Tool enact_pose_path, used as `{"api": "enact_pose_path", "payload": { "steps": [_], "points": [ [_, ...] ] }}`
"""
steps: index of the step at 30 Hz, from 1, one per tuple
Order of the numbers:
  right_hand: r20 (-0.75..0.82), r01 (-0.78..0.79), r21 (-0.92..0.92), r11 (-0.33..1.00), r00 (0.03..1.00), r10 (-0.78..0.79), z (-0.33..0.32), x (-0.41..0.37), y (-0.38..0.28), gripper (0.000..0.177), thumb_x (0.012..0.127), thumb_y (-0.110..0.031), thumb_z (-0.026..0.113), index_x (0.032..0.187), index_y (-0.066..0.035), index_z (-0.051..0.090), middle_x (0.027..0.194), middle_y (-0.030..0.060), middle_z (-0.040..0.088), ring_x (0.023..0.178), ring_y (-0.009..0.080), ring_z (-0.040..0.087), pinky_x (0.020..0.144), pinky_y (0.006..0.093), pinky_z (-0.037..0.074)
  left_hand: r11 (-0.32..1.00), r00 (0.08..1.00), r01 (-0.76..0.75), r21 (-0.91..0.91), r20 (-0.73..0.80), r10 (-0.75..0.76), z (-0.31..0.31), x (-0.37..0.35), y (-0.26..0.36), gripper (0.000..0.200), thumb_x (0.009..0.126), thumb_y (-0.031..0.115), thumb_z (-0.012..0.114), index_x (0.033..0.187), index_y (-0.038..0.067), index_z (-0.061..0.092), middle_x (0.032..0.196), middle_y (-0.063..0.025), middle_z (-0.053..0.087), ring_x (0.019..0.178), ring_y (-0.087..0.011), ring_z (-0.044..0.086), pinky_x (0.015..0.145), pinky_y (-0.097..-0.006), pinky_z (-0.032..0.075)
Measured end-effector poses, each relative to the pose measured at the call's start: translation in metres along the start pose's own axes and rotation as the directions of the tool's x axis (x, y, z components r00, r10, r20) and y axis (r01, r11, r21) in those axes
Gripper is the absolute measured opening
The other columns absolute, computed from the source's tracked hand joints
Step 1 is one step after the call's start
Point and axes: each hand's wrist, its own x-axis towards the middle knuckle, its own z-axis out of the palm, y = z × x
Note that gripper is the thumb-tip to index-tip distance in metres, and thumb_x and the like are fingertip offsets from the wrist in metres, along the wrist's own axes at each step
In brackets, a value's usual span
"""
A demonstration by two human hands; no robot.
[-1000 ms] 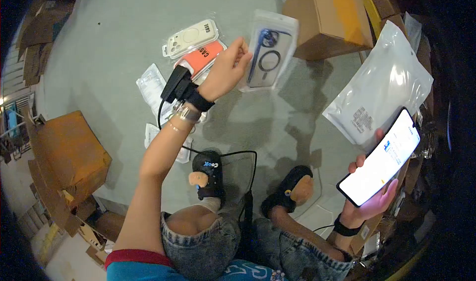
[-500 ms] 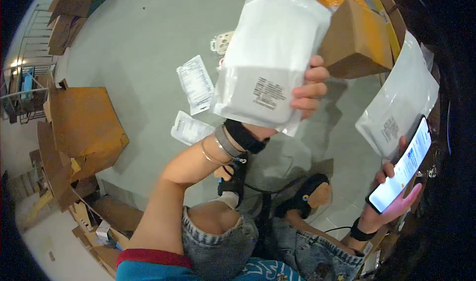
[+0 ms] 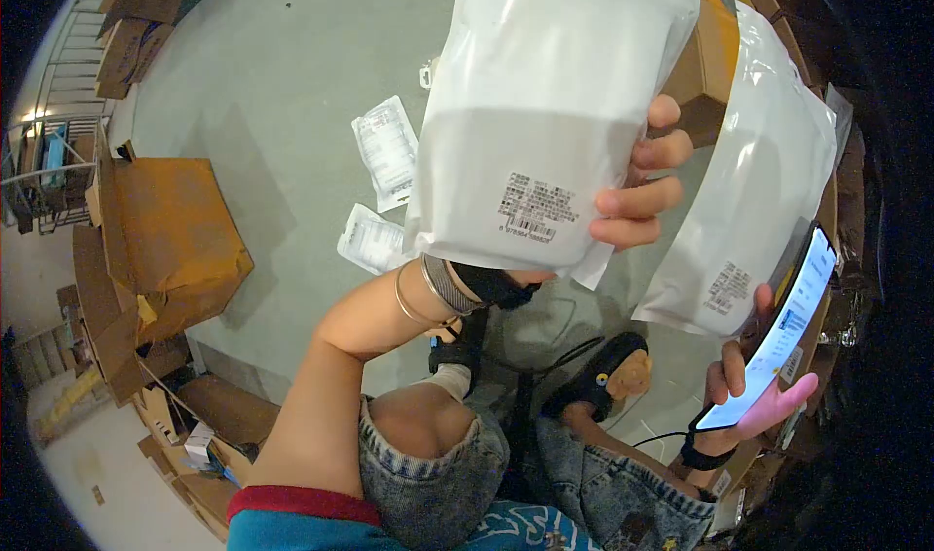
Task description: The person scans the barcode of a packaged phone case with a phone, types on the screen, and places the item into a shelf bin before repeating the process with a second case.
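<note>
Head view: large white glossy plastic package [image 3: 545, 113] raised above the grey floor, its right edge gripped by the left hand [image 3: 644, 179], fingers curled over the front, thumb hidden. Black-edged lit smartphone [image 3: 776, 337] clasped tilted in the right hand [image 3: 764, 400]; second white plastic package [image 3: 754, 172] seen by its fingertips, contact unclear.

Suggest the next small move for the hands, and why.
I'd tilt the lit, black-edged smartphone in the right hand more face-on to the wearer. The left hand holds up a white plastic pouch with its printed barcode label towards the camera, but the screen is seen steeply angled, so this would probably make comparing them easier.
</note>
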Motion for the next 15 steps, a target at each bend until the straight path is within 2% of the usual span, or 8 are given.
{"api": "enact_pose_path", "payload": {
  "steps": [6, 10, 11, 13, 15],
  "points": [
    [0.058, -0.001, 0.017, 1.0, 0.998, 0.0, -0.001, 0.002, 0.004, 0.085, 0.084, -0.055, 0.046, 0.145, -0.016, 0.003, 0.149, 0.0138, 0.012, 0.054, 0.0186, 0.039, 0.043, 0.0329, 0.04, 1.0, 1.0, -0.019, 0.018, -0.018, 0.02, 0.004, -0.001, 0.0, 0.053, 0.089, 0.045, 0.041, 0.118, 0.002, 0.04, 0.095, -0.0077, 0.04, 0.079, -0.0183, 0.043, 0.065, -0.0305, 0.04],
    [0.109, -0.024, 0.073, 0.997, 0.994, 0.016, 0.001, 0.007, 0.008, 0.085, 0.083, -0.054, 0.049, 0.145, -0.017, 0.004, 0.149, 0.0149, 0.015, 0.055, 0.0193, 0.041, 0.043, 0.033, 0.041, 0.997, 0.995, -0.045, 0.055, -0.082, 0.05, 0.009, -0.003, 0.002, 0.054, 0.089, 0.046, 0.04, 0.12, 0.002, 0.04, 0.099, -0.0086, 0.042, 0.084, -0.0191, 0.044, 0.068, -0.0314, 0.041],
    [0.127, -0.032, 0.084, 0.996, 0.992, 0.022, 0.004, 0.009, 0.009, 0.085, 0.083, -0.054, 0.05, 0.145, -0.018, 0.004, 0.149, 0.0151, 0.015, 0.055, 0.0196, 0.041, 0.044, 0.0329, 0.041, 0.995, 0.991, -0.055, 0.083, -0.12, 0.065, 0.01, -0.004, 0.002, 0.054, 0.089, 0.047, 0.04, 0.12, 0.002, 0.04, 0.1, -0.0089, 0.042, 0.085, -0.0193, 0.045, 0.069, -0.0316, 0.041],
    [0.259, -0.164, 0.1, 0.981, 0.957, 0.133, -0.002, 0.013, 0.006, 0.086, 0.082, -0.053, 0.052, 0.145, -0.019, 0.004, 0.149, 0.0152, 0.015, 0.055, 0.021, 0.044, 0.043, 0.0338, 0.04, 0.983, 0.968, -0.065, 0.171, -0.229, 0.104, 0.014, -0.008, -0.001, 0.055, 0.089, 0.047, 0.039, 0.121, 0.002, 0.04, 0.102, -0.0093, 0.043, 0.087, -0.0197, 0.045, 0.071, -0.032, 0.041],
    [0.381, -0.28, 0.083, 0.956, 0.896, 0.23, -0.011, 0.018, 0.001, 0.087, 0.082, -0.054, 0.053, 0.145, -0.02, 0.004, 0.148, 0.0161, 0.017, 0.055, 0.0224, 0.046, 0.042, 0.0342, 0.04, 0.912, 0.88, -0.016, 0.41, -0.428, 0.208, 0.024, -0.015, -0.004, 0.056, 0.089, 0.048, 0.039, 0.122, 0.002, 0.04, 0.103, -0.0098, 0.044, 0.09, -0.0201, 0.046, 0.073, -0.0324, 0.042]
  ]
}}
